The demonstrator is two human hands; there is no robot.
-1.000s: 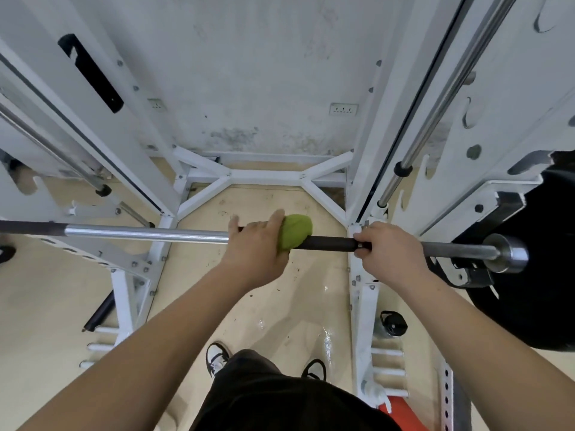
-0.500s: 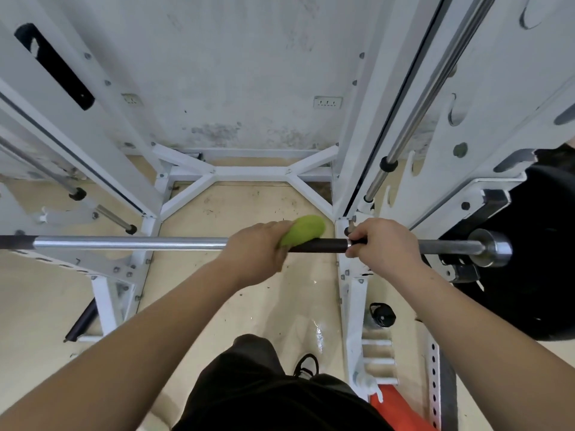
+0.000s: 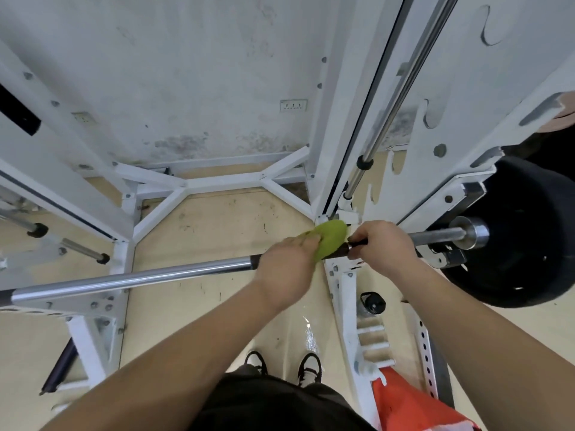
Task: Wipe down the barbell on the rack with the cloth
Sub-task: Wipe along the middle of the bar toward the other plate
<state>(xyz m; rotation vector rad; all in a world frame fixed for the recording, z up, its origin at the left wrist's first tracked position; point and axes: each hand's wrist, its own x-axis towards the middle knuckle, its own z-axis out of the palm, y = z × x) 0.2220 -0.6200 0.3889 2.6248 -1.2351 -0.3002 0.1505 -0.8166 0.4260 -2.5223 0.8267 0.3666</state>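
Note:
The barbell [image 3: 130, 279] lies across the white rack [image 3: 102, 309], a chrome shaft with a dark grip section near the middle and a chrome sleeve end at the right. My left hand [image 3: 287, 269] presses a green cloth [image 3: 331, 241] around the dark part of the bar. Just right of the cloth, almost touching it, my right hand [image 3: 384, 248] grips the bar. The bar under both hands is hidden.
A black weight plate [image 3: 525, 253] stands at the right, behind the sleeve end. A chrome guide rod [image 3: 392, 101] runs up the right upright. A black bottle cap [image 3: 372, 301] and an orange object [image 3: 413, 402] sit low on the right. My shoes [image 3: 308, 368] stand on the beige floor.
My left hand has slid the green cloth to the right along the bar until it nearly meets my right hand. The camera view has shifted.

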